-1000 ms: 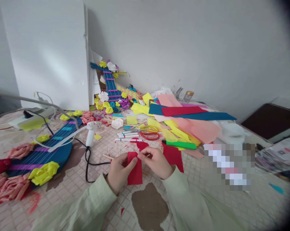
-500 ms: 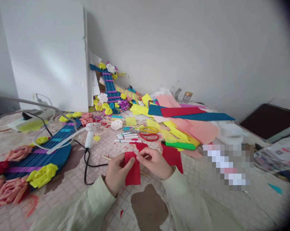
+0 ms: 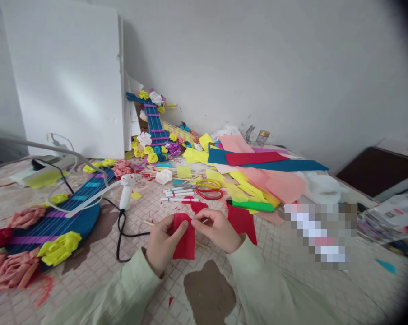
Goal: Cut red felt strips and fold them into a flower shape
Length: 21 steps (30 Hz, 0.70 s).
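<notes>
A small rectangle of red crepe paper (image 3: 184,246) hangs upright in front of me. My left hand (image 3: 164,243) grips it from the left, with the thumb flat across its front. On the other side, my right hand (image 3: 217,229) is closed in a pinch, thumb and finger meeting at the paper's upper right edge. A larger red crepe paper sheet (image 3: 243,223) lies just behind my right wrist, and a smaller red scrap (image 3: 199,206) rests beyond my fingers. A thin wooden stick (image 3: 148,222) pokes out behind my left hand.
Red-handled scissors (image 3: 209,193) and several white markers (image 3: 178,194) lie behind my hands. A white glue gun (image 3: 125,194) with a black cord stands left. A flower-trimmed blue paper guitar (image 3: 84,212) lies far left. Crepe strips (image 3: 268,164) pile up at the back.
My left hand and the red paper have shifted slightly left. The right hand keeps its pinch in nearly the same place.
</notes>
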Available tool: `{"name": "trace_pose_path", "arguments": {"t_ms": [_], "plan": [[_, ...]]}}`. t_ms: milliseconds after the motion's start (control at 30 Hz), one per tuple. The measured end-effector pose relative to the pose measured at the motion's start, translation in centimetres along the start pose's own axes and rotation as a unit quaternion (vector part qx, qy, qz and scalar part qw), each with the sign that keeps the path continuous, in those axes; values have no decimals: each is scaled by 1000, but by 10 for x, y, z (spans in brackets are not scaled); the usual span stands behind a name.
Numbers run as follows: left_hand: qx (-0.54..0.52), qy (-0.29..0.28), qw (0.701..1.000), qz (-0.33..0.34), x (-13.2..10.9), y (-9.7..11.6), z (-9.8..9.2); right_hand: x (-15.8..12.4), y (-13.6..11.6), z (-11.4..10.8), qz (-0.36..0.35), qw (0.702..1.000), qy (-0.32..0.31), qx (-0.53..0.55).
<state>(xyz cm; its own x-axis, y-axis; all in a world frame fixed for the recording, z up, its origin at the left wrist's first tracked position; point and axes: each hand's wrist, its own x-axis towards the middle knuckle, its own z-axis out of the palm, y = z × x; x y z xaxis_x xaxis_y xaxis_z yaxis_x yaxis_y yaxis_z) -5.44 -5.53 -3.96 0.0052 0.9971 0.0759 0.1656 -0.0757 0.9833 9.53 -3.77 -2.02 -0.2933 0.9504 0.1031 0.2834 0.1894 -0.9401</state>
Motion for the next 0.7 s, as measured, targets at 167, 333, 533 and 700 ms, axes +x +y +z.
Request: {"name": "trace_pose_path", "arguments": {"t_ms": [167, 333, 533, 700], "plan": [[4, -6, 1000, -2, -1, 1, -1, 0, -1, -1, 1, 1000, 3, 4], [-11, -27, 1000, -7, -2, 5, 0, -1, -2, 0, -3, 999, 16, 41], [-23, -72, 997, -5, -5, 2, 4, 0, -1, 3, 13, 996, 30, 84], [-15, -72, 997, -2, -7, -2, 6, 2, 2, 3, 20, 993, 40, 110]]}}
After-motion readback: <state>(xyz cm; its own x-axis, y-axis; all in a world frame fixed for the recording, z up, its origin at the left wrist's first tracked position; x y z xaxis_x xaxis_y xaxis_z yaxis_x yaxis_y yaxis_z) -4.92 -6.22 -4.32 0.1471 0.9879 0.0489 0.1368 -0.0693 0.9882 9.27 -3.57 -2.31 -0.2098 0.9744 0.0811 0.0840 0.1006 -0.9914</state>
